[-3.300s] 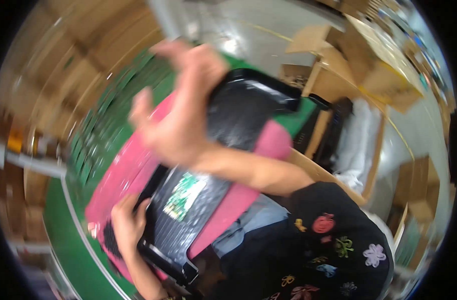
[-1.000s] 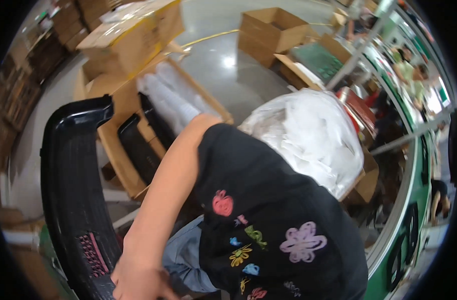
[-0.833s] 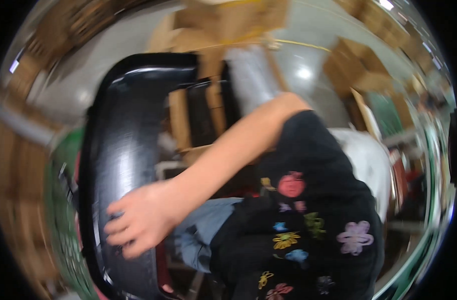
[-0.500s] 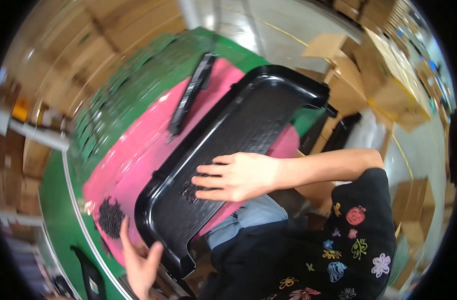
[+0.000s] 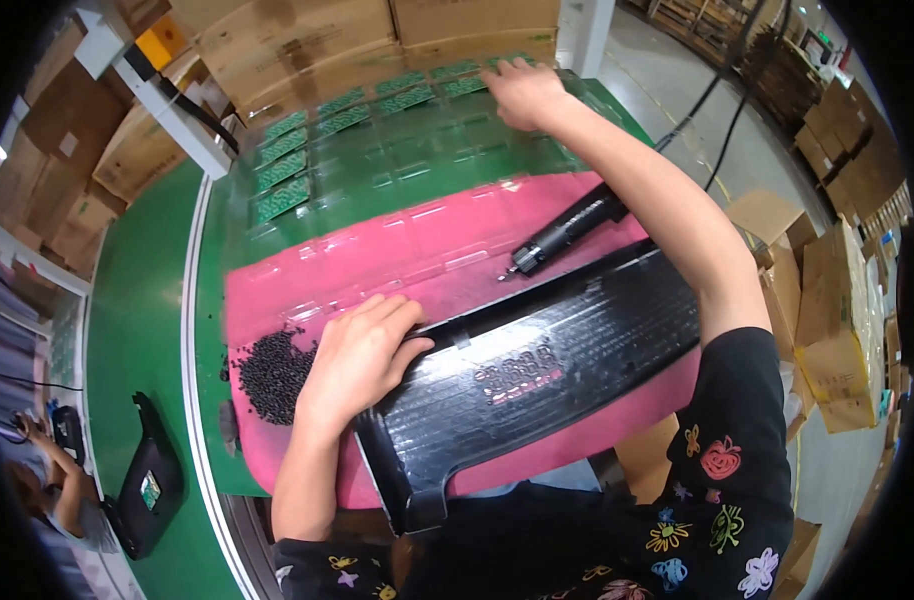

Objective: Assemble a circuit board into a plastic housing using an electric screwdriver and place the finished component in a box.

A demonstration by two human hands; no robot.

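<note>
A long black plastic housing (image 5: 577, 350) lies tilted across the pink mat (image 5: 367, 245), a patch of small openings near its middle. My left hand (image 5: 362, 350) grips its upper left edge, fingers curled over the rim. At the far side of the table, my right hand (image 5: 527, 95) has its fingers curled on a green circuit board (image 5: 489, 76) in a clear plastic tray (image 5: 392, 165); the fingertips partly cover the board. Beside my left hand is a pile of small black screws (image 5: 277, 375). A black electric screwdriver (image 5: 567, 232) lies beyond the housing, under my right forearm.
More circuit boards (image 5: 282, 200) sit along the tray's left and far sides. A black plastic part (image 5: 149, 490) lies on the green table at left, near another person's arm (image 5: 65, 480). Cardboard boxes (image 5: 317, 45) stand behind the table, others (image 5: 837, 320) at right.
My right hand has left the housing and reached to the far circuit boards. My left hand has moved from beside the screws onto the housing's edge. The housing now lies tilted differently.
</note>
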